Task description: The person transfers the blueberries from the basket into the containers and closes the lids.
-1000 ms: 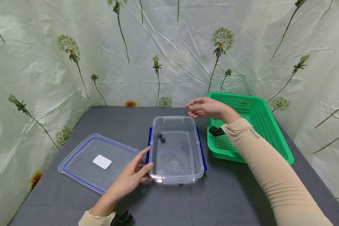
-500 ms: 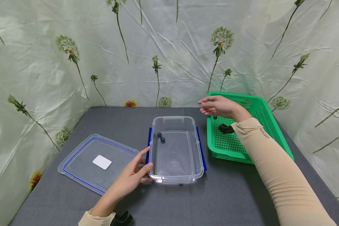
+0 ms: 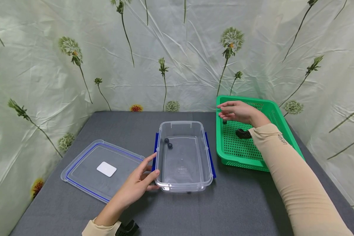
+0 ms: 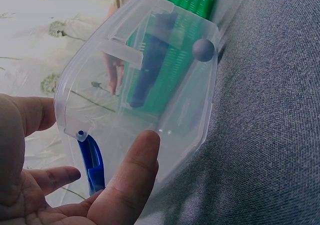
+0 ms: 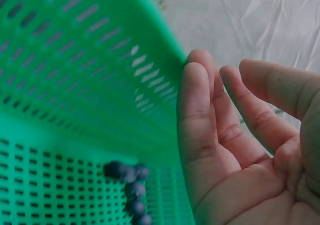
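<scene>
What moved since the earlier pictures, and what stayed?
The right hand moved right, from beyond the clear plastic box's far right corner to over the green basket. Nothing was visibly taken hold of or let go. The left hand stayed at the box's left side; the two dark balls inside it and the clear lid stayed put.

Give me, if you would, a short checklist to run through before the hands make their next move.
1. Clear rectangular plastic container uncovered: ok, clear blue-edged plastic lid beside it.
2. Left hand at the container's side: ok.
3. Right hand free: ok, nothing seen in it.
4. Dark round berries available in green perforated plastic basket: ok, several.
5. No stray berry outside: cannot tell, dark spot by container's near edge.
</scene>
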A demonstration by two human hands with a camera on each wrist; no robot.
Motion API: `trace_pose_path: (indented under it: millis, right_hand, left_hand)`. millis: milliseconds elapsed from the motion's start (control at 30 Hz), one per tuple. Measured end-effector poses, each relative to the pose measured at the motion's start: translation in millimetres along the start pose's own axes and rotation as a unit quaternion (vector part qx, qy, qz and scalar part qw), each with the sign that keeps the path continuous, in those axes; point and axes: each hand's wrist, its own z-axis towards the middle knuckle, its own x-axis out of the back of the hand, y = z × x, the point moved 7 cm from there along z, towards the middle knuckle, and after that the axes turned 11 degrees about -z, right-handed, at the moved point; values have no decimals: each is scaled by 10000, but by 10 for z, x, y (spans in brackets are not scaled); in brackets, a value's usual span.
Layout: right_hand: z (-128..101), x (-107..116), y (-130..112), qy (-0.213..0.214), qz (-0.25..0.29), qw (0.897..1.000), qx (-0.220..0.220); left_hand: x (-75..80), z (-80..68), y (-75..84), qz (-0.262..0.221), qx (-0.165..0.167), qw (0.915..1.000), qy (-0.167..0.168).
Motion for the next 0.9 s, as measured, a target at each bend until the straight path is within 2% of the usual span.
trace_pose_path:
  millis: [467,900]
  right_hand:
    - [21,115,348,93,119,9987,-484]
    - [104,126,538,100,-276,9967,-755]
  left_hand:
    - [-1,-2,7,-30,-19,10000,-38]
    - [4,4,2,9,2,10000,-18]
